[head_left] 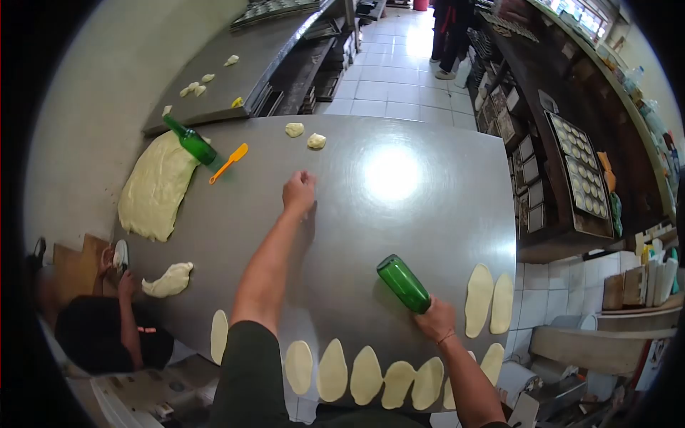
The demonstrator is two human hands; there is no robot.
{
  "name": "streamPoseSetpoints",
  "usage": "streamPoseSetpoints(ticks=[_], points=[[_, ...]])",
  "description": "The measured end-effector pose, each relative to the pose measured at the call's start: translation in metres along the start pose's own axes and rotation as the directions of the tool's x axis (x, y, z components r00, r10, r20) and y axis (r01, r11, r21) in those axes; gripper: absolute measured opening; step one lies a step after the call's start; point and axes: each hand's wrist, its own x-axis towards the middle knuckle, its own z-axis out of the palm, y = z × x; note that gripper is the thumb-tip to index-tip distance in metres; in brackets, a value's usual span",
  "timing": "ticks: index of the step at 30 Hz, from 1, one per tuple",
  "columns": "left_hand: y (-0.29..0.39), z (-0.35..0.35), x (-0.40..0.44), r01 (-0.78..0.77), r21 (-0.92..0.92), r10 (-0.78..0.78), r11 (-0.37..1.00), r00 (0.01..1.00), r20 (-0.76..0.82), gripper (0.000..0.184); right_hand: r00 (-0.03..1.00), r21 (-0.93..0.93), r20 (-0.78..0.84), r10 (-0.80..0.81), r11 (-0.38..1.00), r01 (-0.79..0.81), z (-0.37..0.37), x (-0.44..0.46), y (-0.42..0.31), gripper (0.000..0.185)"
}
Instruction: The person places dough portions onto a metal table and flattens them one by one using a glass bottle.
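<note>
My right hand (pixel 436 320) grips a green glass bottle (pixel 404 284) by its neck, the base pointing away to the upper left. My left hand (pixel 300 191) is stretched over the middle of the metal table (pixel 342 235), its fingers curled in and no object visible in them. Beyond it, two small dough pieces, a dough lump (pixel 317 140) and another dough lump (pixel 295 130), lie near the far edge. Several flattened dough ovals line the near edge, one dough oval (pixel 332 371) between my arms and another dough oval (pixel 479 299) to the right of the bottle.
At left lies a big dough slab (pixel 157 187), a second green bottle (pixel 190 141) resting against it. Beside them are an orange spatula (pixel 229 163) and a loose dough strip (pixel 168 280). Filled baking trays (pixel 585 185) stand on the right counter. Another person (pixel 114 332) is at lower left; someone (pixel 451 36) stands in the aisle.
</note>
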Motion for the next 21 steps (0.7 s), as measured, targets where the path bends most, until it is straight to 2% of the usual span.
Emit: streamPoseSetpoints(ticks=[2,4,8,10,12,14,16,17,19,20,21], points=[[-0.001,0.003,0.055,-0.056,0.053,0.058,0.997,0.998,-0.035,0.040,0.999,-0.013,-0.040,0.006,1.000,-0.007,0.006,-0.001,0.001,0.031],[0.000,0.011,0.105,-0.032,0.057,0.032,0.998,0.999,0.012,0.044,0.996,-0.069,-0.043,0.080,0.994,-0.082,0.006,-0.002,0.003,0.041],[-0.002,0.040,0.168,-0.117,-0.016,0.117,0.993,0.993,0.010,0.051,0.981,-0.132,-0.047,0.189,0.972,-0.194,0.005,-0.003,-0.004,0.036],[-0.004,0.063,0.176,-0.102,0.062,0.102,0.993,0.995,0.001,0.057,0.986,-0.087,-0.042,0.159,0.983,-0.162,0.008,-0.004,-0.001,0.038],[0.016,0.066,0.156,-0.180,0.175,0.184,0.968,0.983,-0.004,0.064,0.981,-0.117,-0.048,0.190,0.974,-0.194,0.007,-0.007,-0.004,0.039],[0.031,0.055,0.147,-0.225,0.279,0.198,0.934,0.973,0.122,0.062,0.978,-0.130,-0.062,0.197,0.970,-0.204,0.007,-0.002,-0.003,0.039],[0.027,0.045,0.143,-0.247,0.132,0.223,0.960,0.960,0.171,0.060,0.976,-0.086,-0.052,0.212,0.973,-0.216,0.011,-0.004,-0.002,0.040],[0.022,0.042,0.136,-0.252,0.135,0.229,0.958,0.960,0.160,0.060,0.978,-0.080,-0.058,0.202,0.975,-0.207,0.009,-0.004,-0.005,0.040],[0.022,0.037,0.116,-0.135,-0.090,0.156,0.987,0.942,0.298,0.053,0.978,-0.086,-0.027,0.207,0.974,-0.208,0.001,-0.003,-0.013,0.040],[0.033,0.033,0.098,-0.142,-0.089,0.163,0.986,0.939,0.303,0.053,0.982,-0.092,-0.032,0.188,0.977,-0.191,-0.002,-0.002,-0.015,0.040],[0.041,0.032,0.074,0.005,-0.318,0.104,0.948,0.940,0.326,0.052,0.983,-0.096,-0.030,0.181,0.978,-0.183,-0.003,-0.002,-0.015,0.041]])
